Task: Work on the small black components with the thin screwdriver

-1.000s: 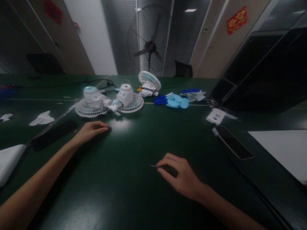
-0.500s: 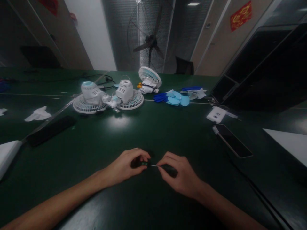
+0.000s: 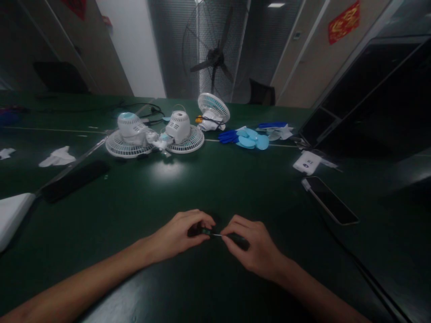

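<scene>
Near the front of the dark green table, my left hand (image 3: 188, 231) is closed on a small dark part (image 3: 205, 231) with some green on it. Its exact shape is mostly hidden by my fingers. Facing it, my right hand (image 3: 251, 244) grips a screwdriver (image 3: 239, 241) with a dark handle, thumb and fingertips pinching near the base of the thin metal shaft. The shaft points left and its tip reaches the dark part. Both hands stay low over the table.
White fans (image 3: 129, 134) lie across the back, beside light blue fan blades (image 3: 251, 138) and blue gloves. A phone (image 3: 332, 199), a white box (image 3: 307, 162) and a large black screen (image 3: 377, 94) are on the right. A black slab (image 3: 76, 179) and white cloth (image 3: 58, 156) lie left.
The whole view has shifted slightly, with the background a little further right. My left hand and the part sit slightly closer to my right hand. Both grips look the same.
</scene>
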`<action>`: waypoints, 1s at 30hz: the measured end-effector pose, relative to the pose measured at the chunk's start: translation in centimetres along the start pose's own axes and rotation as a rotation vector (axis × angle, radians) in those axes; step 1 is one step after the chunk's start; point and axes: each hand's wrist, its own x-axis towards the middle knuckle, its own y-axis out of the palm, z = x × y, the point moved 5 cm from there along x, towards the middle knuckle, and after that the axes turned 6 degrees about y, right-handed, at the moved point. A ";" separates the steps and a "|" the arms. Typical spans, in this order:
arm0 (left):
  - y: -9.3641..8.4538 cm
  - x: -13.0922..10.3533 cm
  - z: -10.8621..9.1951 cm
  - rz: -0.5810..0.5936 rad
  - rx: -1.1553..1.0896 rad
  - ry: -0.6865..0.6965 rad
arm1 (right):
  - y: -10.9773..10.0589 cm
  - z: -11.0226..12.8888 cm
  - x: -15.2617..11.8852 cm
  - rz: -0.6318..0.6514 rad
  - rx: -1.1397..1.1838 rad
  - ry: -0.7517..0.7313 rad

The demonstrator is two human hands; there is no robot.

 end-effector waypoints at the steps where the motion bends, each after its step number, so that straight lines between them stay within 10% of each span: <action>1: 0.0 0.0 0.1 0.001 0.000 -0.006 | 0.1 0.0 0.0 0.002 0.009 0.000; 17: -1.4 -0.5 -1.1 0.168 -0.025 0.079 | -0.8 -0.3 -0.2 -0.067 0.140 0.044; 30: -18.5 -5.8 13.4 -0.432 0.284 -0.321 | -0.8 -0.4 -0.2 -0.058 0.150 0.037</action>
